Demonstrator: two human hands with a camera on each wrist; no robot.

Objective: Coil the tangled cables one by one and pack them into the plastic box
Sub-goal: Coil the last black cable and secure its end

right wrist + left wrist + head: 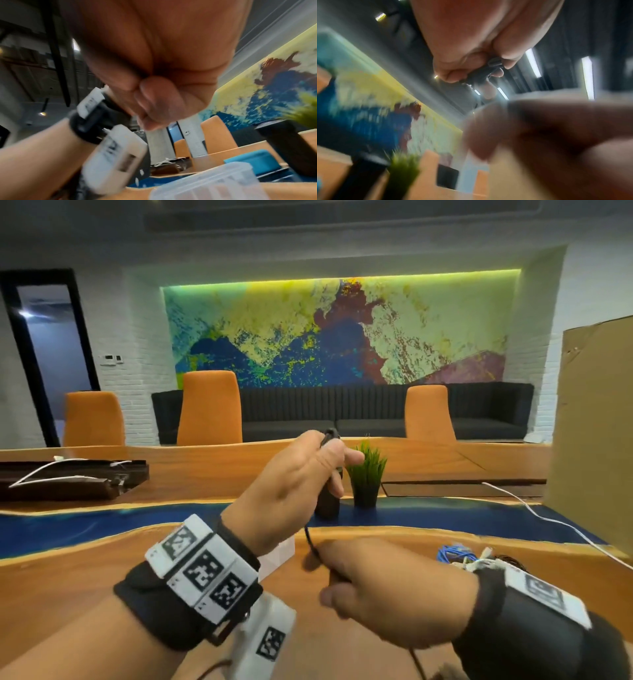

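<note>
Hands on black cable, plant behind.

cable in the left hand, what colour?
Black thin cable, gripped by the left hand; clearest in the head view.

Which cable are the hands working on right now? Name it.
The black cable, held between left hand and right hand; the blue one and white ones lie untouched.

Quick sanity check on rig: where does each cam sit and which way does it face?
Head: on the head, facing forward-down over the table; shows left hand and right hand on the black cable.
Left wrist: along the left palm, tilted up; fingers grip the plug.
Right wrist: along the right palm; curled fingers, left forearm, plastic box.
Shared: the potted plant shows in all three.
</note>
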